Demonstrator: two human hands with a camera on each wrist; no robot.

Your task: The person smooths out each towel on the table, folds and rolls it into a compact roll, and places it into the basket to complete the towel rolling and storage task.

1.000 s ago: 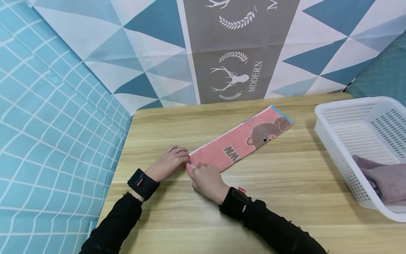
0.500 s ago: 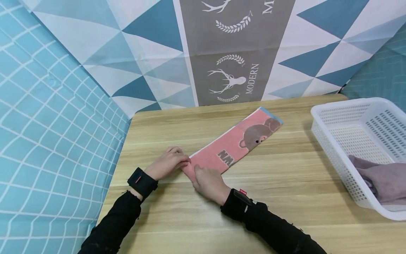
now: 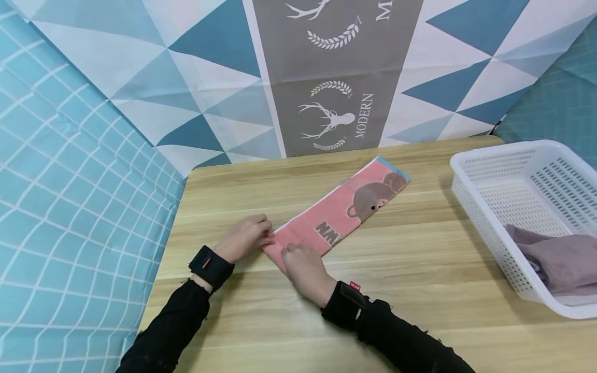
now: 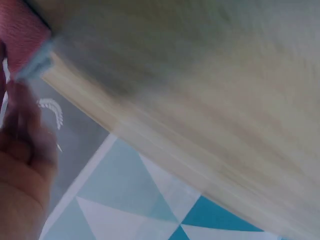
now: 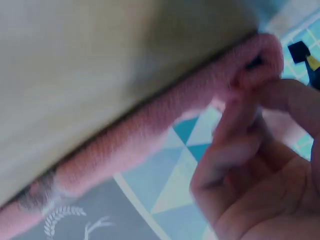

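Plush pink towel, a long folded strip slanting over the wood-grain table, left hand and right hand pinching its near-left end, mauve cloth in a perforated white basket at right

A screened-off tabletop work corner has a homely look, though what kind of building holds it cannot be told: a pale wood-grain table backs onto a hanging sheet printed with blue and white triangles, its grey panel bearing white antlers, laurel sprigs and the sideways word MODERN. A light-blue sheet with a rippling white grid closes the left side, while a teal patterned sheet shows at far right. Household goods add to the domestic air, with a pink bear-patterned cloth on the wood and a white perforated plastic basket holding a mauve-grey cloth
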